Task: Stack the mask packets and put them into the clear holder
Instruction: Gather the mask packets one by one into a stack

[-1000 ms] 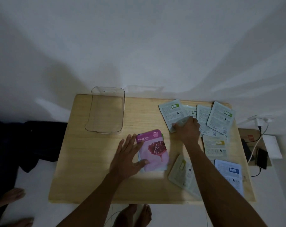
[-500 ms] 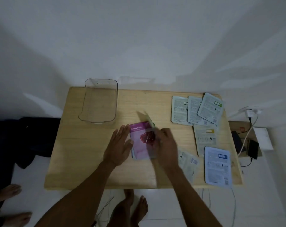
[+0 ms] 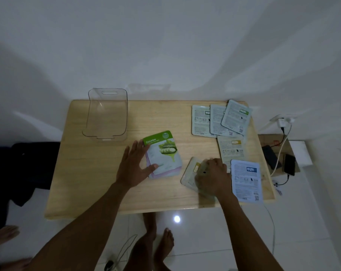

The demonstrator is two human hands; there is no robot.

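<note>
A green cucumber packet [image 3: 162, 151] tops the central stack; the empty clear holder [image 3: 107, 114] stands at ten o'clock; loose packets [image 3: 220, 121] lie face-down at two o'clock.

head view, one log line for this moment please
stack: cucumber packet on top | left hand: steadying stack | right hand: on a loose packet | clear holder: empty

Pale packets on blond wood under dim, grey light

The table [image 3: 99, 173] is light yellow wood with faint grain; the holder [image 3: 107, 114] at its far left is colourless and see-through. The top packet of the stack [image 3: 162, 153] has a green band with white "Cucumber" lettering over a white field with green slices, pink edges showing beneath. The far-right packets [image 3: 220, 120] are grey-white with fine print and small green labels; the near-right packet [image 3: 246, 180] is pale blue-white with a dark blue label.
</note>
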